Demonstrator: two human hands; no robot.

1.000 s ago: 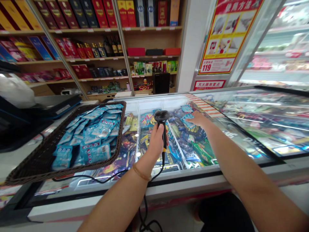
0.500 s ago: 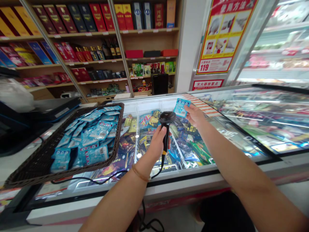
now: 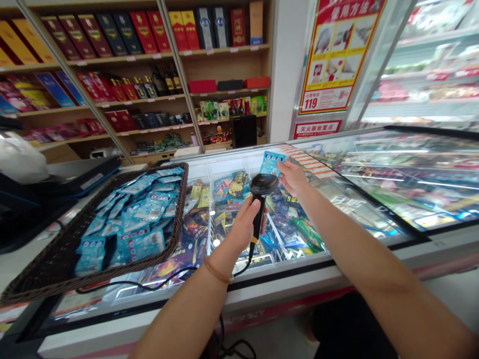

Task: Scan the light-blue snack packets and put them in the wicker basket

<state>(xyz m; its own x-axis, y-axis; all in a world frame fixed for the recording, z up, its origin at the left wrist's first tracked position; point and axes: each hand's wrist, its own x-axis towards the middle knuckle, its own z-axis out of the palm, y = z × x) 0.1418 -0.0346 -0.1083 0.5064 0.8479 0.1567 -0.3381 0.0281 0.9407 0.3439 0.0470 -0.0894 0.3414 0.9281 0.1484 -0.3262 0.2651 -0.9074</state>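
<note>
One blue packet [image 3: 270, 162] | pinched in right hand [image 3: 294, 179], just behind scanner [image 3: 264, 185] | left hand [image 3: 244, 220] clamped around scanner

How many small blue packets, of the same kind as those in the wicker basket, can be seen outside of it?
1: the small blue packet in the right hand, above the chest freezer and near the barcode scanner. Others may be hidden.
</note>
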